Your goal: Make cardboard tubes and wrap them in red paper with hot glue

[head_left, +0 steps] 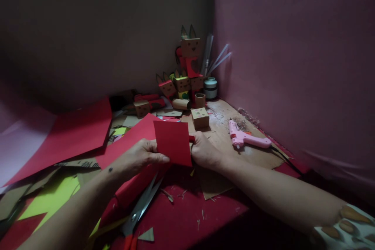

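My left hand (149, 152) pinches a rectangular piece of red paper (172, 142) at its left edge, thumb in front. The piece is held upright above the table. At its right edge my right hand (203, 150) is closed in a fist. A small red bit and a sliver of brown show beside its fingers, but what it grips is mostly hidden behind the paper. Below my left hand lie open scissors (140, 207) with orange-red handles. A larger red sheet (129, 136) lies behind my left hand.
To the right, a pink glue gun (243, 136) with a black cord lies on cardboard. A small cardboard box (200, 118) and a cardboard ring (200, 100) stand behind my hands. Several cardboard animal figures (191, 49) are stacked in the corner. Yellow paper (54, 195) and cardboard scraps cover the left side.
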Tool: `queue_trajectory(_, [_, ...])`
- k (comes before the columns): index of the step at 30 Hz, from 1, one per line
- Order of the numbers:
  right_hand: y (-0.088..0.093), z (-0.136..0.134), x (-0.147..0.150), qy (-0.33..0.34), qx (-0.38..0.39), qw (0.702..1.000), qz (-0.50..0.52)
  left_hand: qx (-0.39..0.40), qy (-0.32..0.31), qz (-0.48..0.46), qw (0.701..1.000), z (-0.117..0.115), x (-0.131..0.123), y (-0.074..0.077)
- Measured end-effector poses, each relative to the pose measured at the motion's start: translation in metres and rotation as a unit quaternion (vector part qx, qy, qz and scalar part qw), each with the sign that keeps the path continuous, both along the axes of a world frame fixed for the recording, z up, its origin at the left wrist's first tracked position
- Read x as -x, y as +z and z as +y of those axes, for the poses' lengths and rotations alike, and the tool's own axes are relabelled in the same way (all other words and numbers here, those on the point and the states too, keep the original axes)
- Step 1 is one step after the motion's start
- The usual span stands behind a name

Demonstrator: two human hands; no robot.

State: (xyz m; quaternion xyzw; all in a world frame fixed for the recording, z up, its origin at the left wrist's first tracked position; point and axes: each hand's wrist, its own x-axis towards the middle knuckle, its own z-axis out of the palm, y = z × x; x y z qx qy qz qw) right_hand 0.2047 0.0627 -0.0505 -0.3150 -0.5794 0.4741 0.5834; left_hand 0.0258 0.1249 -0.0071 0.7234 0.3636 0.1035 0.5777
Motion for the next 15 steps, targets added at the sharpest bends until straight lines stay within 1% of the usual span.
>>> queue_trajectory(2, [0.001, -0.001, 0.001, 0.0, 0.014, 1.0, 0.007, -0.004, -0.005, -0.005, 1.0, 0.002, 0.0, -0.002])
queue_trajectory(4, [0.003, -0.001, 0.002, 0.006, 0.033, 0.999, 0.016, -0.015, -0.013, -0.012, 1.0, 0.001, 0.001, 0.0])
queue_trajectory(6, [0.004, -0.001, 0.002, 0.01, 0.069, 0.997, 0.04, -0.03, -0.026, -0.023, 0.999, -0.001, 0.007, 0.006])
queue_trajectory(8, [0.006, -0.001, 0.0, 0.01, 0.106, 0.992, 0.068, -0.061, -0.015, -0.027, 0.998, -0.006, 0.018, 0.017])
queue_trajectory(10, [0.007, -0.002, -0.003, 0.013, 0.118, 0.99, 0.083, -0.124, 0.033, -0.004, 0.992, -0.015, 0.035, 0.028])
queue_trajectory(12, [0.009, -0.003, -0.008, 0.024, 0.108, 0.991, 0.08, -0.209, 0.086, 0.043, 0.973, -0.03, 0.055, 0.034])
queue_trajectory(14, [0.011, -0.006, -0.011, 0.024, 0.097, 0.993, 0.057, -0.293, 0.113, 0.08, 0.946, -0.051, 0.078, 0.032])
queue_trajectory(15, [0.013, -0.007, -0.013, 0.023, 0.088, 0.995, 0.041, -0.329, 0.119, 0.101, 0.931, -0.063, 0.091, 0.027])
